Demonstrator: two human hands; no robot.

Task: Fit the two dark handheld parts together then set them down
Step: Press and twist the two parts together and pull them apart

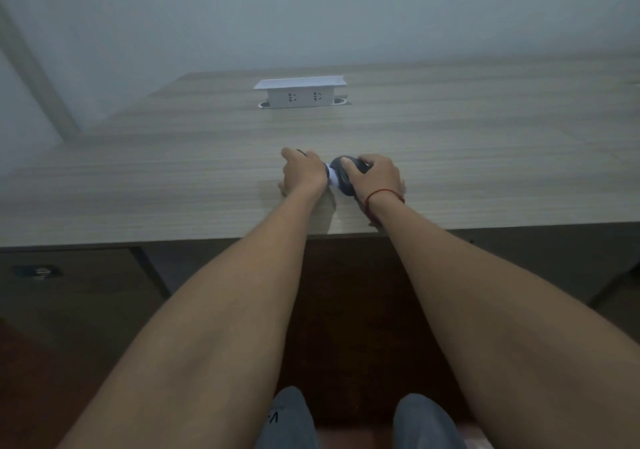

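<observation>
Both hands on the wooden desk [450, 157], well in front of the white socket box [300, 92], left hand [302, 173] wrapped round a mostly hidden dark part [302, 152], right hand [377, 175] gripping the rounded dark part [341, 176], white piece [333, 175] between them.

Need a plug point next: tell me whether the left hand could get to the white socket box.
Probably yes: bare table lies between the left hand and the socket box, but that hand is gripping a dark part.
</observation>
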